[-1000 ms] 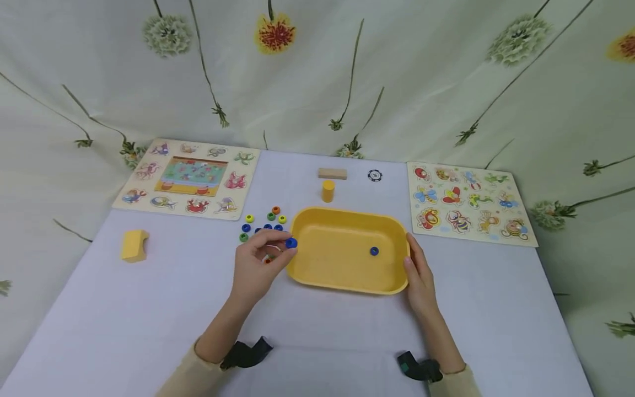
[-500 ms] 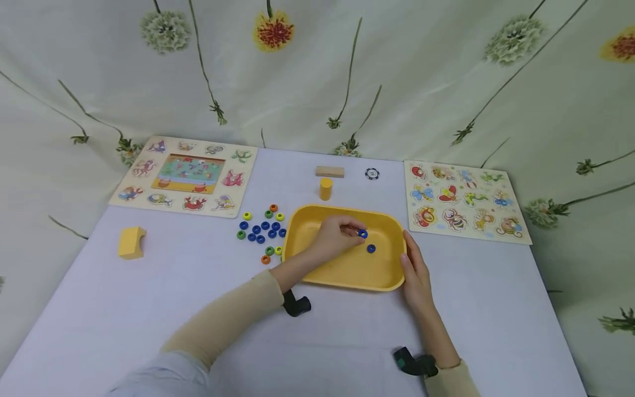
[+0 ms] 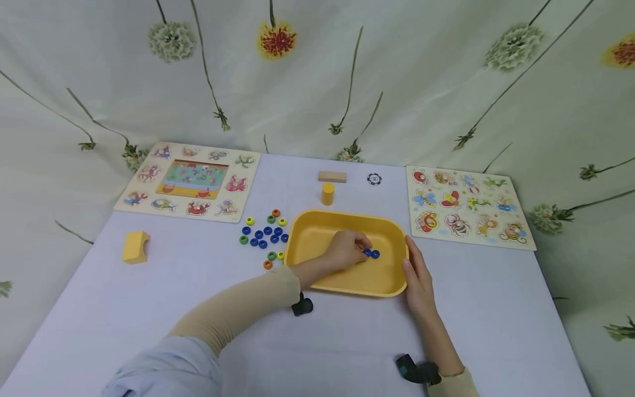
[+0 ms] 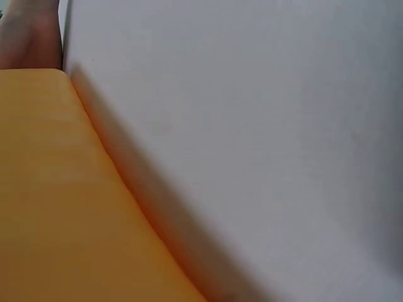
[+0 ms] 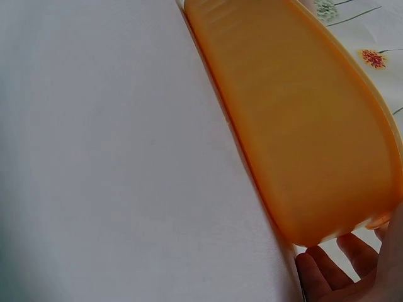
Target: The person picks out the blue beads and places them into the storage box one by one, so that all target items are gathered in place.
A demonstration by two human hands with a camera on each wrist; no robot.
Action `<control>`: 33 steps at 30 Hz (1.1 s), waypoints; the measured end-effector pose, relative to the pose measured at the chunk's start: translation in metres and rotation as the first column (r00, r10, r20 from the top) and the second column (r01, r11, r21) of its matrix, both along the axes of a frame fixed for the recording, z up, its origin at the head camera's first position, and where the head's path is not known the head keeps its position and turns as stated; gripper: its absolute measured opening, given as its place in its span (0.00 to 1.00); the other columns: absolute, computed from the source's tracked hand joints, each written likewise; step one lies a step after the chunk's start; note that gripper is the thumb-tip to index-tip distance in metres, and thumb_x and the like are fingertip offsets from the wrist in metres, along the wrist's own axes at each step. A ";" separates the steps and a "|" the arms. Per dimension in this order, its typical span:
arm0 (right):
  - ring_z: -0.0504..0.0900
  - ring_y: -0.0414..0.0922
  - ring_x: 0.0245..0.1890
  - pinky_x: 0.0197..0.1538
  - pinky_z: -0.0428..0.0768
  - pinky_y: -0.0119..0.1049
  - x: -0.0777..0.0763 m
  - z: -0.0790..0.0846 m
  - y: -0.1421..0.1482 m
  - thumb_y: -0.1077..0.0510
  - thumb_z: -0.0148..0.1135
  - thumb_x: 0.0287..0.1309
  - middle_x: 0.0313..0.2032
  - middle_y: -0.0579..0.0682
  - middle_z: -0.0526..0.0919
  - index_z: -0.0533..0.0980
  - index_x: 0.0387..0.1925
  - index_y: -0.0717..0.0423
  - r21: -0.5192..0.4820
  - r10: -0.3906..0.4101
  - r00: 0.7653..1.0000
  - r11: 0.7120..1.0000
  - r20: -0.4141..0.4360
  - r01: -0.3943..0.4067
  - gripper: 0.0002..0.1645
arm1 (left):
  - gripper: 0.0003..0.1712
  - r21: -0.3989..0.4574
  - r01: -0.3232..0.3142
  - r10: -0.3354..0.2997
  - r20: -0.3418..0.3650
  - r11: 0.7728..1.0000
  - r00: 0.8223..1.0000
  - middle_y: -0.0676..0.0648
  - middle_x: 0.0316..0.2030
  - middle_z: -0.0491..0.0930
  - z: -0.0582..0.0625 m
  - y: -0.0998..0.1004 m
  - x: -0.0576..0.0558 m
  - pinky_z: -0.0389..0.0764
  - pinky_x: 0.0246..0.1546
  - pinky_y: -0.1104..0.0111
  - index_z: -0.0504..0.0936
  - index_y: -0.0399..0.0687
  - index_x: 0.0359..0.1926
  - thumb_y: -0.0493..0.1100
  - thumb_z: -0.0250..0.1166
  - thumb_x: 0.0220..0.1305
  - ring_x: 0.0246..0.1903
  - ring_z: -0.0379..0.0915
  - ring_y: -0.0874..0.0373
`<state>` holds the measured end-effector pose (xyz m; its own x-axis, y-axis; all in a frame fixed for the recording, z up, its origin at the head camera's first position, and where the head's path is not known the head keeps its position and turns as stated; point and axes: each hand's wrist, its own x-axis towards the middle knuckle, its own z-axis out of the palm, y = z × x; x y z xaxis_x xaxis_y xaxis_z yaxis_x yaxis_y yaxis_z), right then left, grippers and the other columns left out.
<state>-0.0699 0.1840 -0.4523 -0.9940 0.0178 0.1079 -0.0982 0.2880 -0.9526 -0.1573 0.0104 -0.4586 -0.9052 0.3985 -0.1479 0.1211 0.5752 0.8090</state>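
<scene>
My left hand [image 3: 345, 249] reaches into the yellow tray [image 3: 317, 284] in the head view. Its thumb and fingertips pinch a blue ring-shaped bead [image 3: 367, 252] low over the tray floor. A second blue bead [image 3: 375, 254] lies right beside it, to the right. My right hand [image 3: 419, 281] holds the tray's right end, thumb at the rim and fingers along the outer wall. In the right wrist view, fingers [image 5: 327, 267] touch the tray's end from outside. The left wrist view shows only the tray's outer side [image 4: 75, 189] and part of the right arm [image 4: 31, 38].
Left of the tray lie several loose beads, blue, green, yellow and orange [image 3: 268, 264]. A yellow cylinder [image 3: 328, 194], a wooden block [image 3: 332, 176] and a poker chip [image 3: 374, 178] sit behind it. Picture boards [image 3: 230, 215] [image 3: 466, 242] flank the back; a yellow arch block [image 3: 135, 247] is far left.
My left hand has carried the blue bead from the tray's left edge rightward into it, then lowered it next to the other blue bead. The right hand stays at the tray's right end.
</scene>
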 end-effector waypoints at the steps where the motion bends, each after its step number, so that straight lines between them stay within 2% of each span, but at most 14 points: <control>1: 0.53 0.46 0.66 0.57 0.55 0.14 0.000 0.000 0.000 0.62 0.38 0.65 0.66 0.48 0.55 0.53 0.65 0.50 0.005 -0.002 1.000 1.000 -0.001 0.002 0.27 | 0.13 -0.018 0.007 -0.007 -0.024 1.000 1.000 0.51 0.28 0.79 0.001 0.000 0.000 0.73 0.29 0.77 0.82 0.45 0.34 0.34 0.69 0.42 0.26 0.72 0.65; 4: 0.53 0.45 0.66 0.57 0.55 0.14 -0.001 0.000 0.001 0.62 0.38 0.65 0.66 0.47 0.55 0.53 0.65 0.49 0.013 -0.009 1.000 1.000 0.005 0.008 0.27 | 0.17 -0.070 0.022 -0.029 -0.093 0.997 0.995 0.51 0.32 0.78 0.008 -0.003 0.003 0.71 0.31 0.77 0.81 0.46 0.39 0.37 0.68 0.43 0.26 0.70 0.65; 7: 0.53 0.44 0.66 0.57 0.55 0.14 -0.001 0.001 0.000 0.61 0.38 0.65 0.66 0.47 0.55 0.53 0.66 0.48 0.011 -0.008 1.000 1.000 0.014 0.007 0.28 | 0.19 -0.092 0.034 -0.049 -0.165 0.995 0.985 0.52 0.36 0.76 0.026 -0.013 0.013 0.69 0.30 0.77 0.80 0.49 0.43 0.41 0.68 0.45 0.27 0.68 0.65; 11: 0.52 0.43 0.66 0.57 0.55 0.14 0.000 0.001 -0.001 0.61 0.38 0.65 0.66 0.46 0.55 0.53 0.66 0.48 0.009 -0.013 1.000 1.000 0.020 0.013 0.28 | 0.21 0.005 0.021 -0.019 -0.257 1.000 0.966 0.53 0.40 0.77 0.061 -0.044 0.033 0.73 0.32 0.73 0.78 0.50 0.46 0.44 0.67 0.48 0.31 0.70 0.63; 13: 0.53 0.43 0.66 0.57 0.55 0.14 0.001 0.001 -0.002 0.61 0.39 0.65 0.66 0.46 0.55 0.53 0.65 0.48 0.005 -0.020 1.000 1.000 0.022 0.020 0.28 | 0.20 0.100 -0.025 0.054 -0.300 0.995 0.953 0.53 0.41 0.77 0.074 -0.069 0.042 0.75 0.35 0.69 0.78 0.51 0.46 0.44 0.67 0.49 0.35 0.71 0.61; 15: 0.53 0.43 0.66 0.57 0.55 0.14 0.002 0.002 -0.003 0.61 0.39 0.65 0.66 0.46 0.55 0.53 0.65 0.47 0.008 -0.023 0.999 1.000 0.025 0.023 0.28 | 0.20 0.194 -0.101 0.162 -0.329 0.976 0.930 0.54 0.41 0.76 0.082 -0.098 0.047 0.75 0.38 0.66 0.78 0.52 0.46 0.43 0.67 0.49 0.38 0.71 0.60; 19: 0.53 0.40 0.66 0.57 0.55 0.15 0.002 0.002 -0.004 0.61 0.39 0.65 0.65 0.44 0.56 0.54 0.65 0.46 -0.002 -0.034 0.998 0.999 0.044 0.034 0.27 | 0.17 0.377 -0.256 0.392 -0.347 0.890 0.852 0.47 0.41 0.77 0.086 -0.155 0.054 0.72 0.43 0.69 0.78 0.43 0.44 0.37 0.66 0.50 0.42 0.69 0.59; 21: 0.53 0.40 0.65 0.57 0.56 0.15 0.003 0.002 -0.004 0.60 0.39 0.65 0.65 0.43 0.56 0.54 0.65 0.45 -0.010 -0.038 0.998 0.999 0.053 0.038 0.27 | 0.16 0.441 -0.318 0.481 -0.331 0.839 0.812 0.41 0.41 0.77 0.082 -0.177 0.056 0.71 0.44 0.72 0.77 0.35 0.43 0.33 0.65 0.50 0.42 0.70 0.58; 23: 0.53 0.39 0.65 0.57 0.56 0.15 0.003 0.002 -0.005 0.60 0.39 0.65 0.65 0.42 0.56 0.54 0.65 0.45 -0.017 -0.043 0.997 0.999 0.059 0.044 0.27 | 0.16 0.468 -0.380 0.545 -0.292 0.798 0.786 0.40 0.41 0.76 0.073 -0.194 0.058 0.70 0.45 0.73 0.76 0.30 0.42 0.30 0.64 0.49 0.43 0.69 0.59; 24: 0.53 0.39 0.65 0.57 0.56 0.15 0.003 0.002 -0.005 0.60 0.39 0.65 0.65 0.42 0.56 0.54 0.65 0.45 -0.019 -0.044 0.997 0.999 0.058 0.045 0.27 | 0.16 0.474 -0.406 0.567 -0.268 0.781 0.779 0.40 0.41 0.76 0.066 -0.201 0.058 0.70 0.45 0.72 0.76 0.29 0.42 0.30 0.64 0.49 0.43 0.69 0.59; 26: 0.53 0.40 0.65 0.57 0.55 0.15 0.003 0.003 -0.004 0.60 0.39 0.65 0.65 0.42 0.56 0.54 0.65 0.46 -0.019 -0.047 0.997 0.999 0.057 0.048 0.27 | 0.17 0.475 -0.444 0.590 -0.215 0.760 0.778 0.42 0.41 0.76 0.049 -0.211 0.056 0.70 0.45 0.70 0.76 0.28 0.42 0.30 0.64 0.49 0.43 0.69 0.58; 28: 0.53 0.39 0.65 0.57 0.55 0.14 0.003 0.003 -0.004 0.60 0.39 0.65 0.65 0.42 0.56 0.55 0.65 0.46 -0.021 -0.049 0.997 0.998 0.061 0.051 0.27 | 0.17 0.463 -0.468 0.595 -0.173 0.753 0.785 0.43 0.41 0.76 0.029 -0.220 0.054 0.71 0.44 0.70 0.76 0.30 0.42 0.31 0.65 0.49 0.43 0.69 0.57; 30: 0.53 0.39 0.66 0.57 0.55 0.14 0.003 0.003 -0.004 0.60 0.39 0.65 0.65 0.41 0.56 0.54 0.65 0.45 -0.017 -0.048 0.997 0.999 0.067 0.049 0.27 | 0.17 0.440 -0.479 0.591 -0.159 0.760 0.791 0.43 0.41 0.76 0.010 -0.226 0.051 0.71 0.43 0.70 0.77 0.32 0.42 0.33 0.66 0.48 0.43 0.69 0.55; 33: 0.52 0.39 0.66 0.57 0.55 0.14 0.003 0.002 -0.004 0.60 0.39 0.65 0.65 0.41 0.56 0.54 0.65 0.45 -0.016 -0.045 0.997 0.999 0.066 0.047 0.27 | 0.18 0.388 -0.481 0.577 -0.181 0.786 0.797 0.44 0.42 0.75 -0.011 -0.231 0.046 0.70 0.42 0.74 0.78 0.37 0.43 0.37 0.67 0.49 0.43 0.68 0.56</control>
<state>-0.0673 0.1803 -0.4505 -0.9970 0.0649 0.0420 -0.0227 0.2736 -0.9616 -0.1112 -0.2203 -0.4695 -0.9669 -0.1762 0.1843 0.1153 0.3424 0.9324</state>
